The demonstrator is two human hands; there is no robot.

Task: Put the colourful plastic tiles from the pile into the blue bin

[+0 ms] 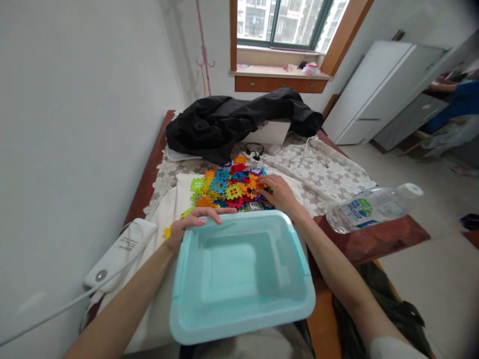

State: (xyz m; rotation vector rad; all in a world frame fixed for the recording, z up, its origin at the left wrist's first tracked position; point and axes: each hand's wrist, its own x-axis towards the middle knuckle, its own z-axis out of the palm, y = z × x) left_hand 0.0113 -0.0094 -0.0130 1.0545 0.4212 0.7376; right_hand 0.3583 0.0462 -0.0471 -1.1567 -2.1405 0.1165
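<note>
Surface: carrying a floral tablecloth below the window.
Interlocking plastic tiles: lying heaped just beyond the turquoise basin.
Left hand: resting fingers across the basin's far rim; grip firmness cannot be told.
Right hand: reaching into the heap, apart from the left; whether it is pinching a tile is hidden.
Basin risk: possibly tipping lapward, should the left hand be slackening.
Bottle risk: toppling, were the right forearm swinging outward.
</note>
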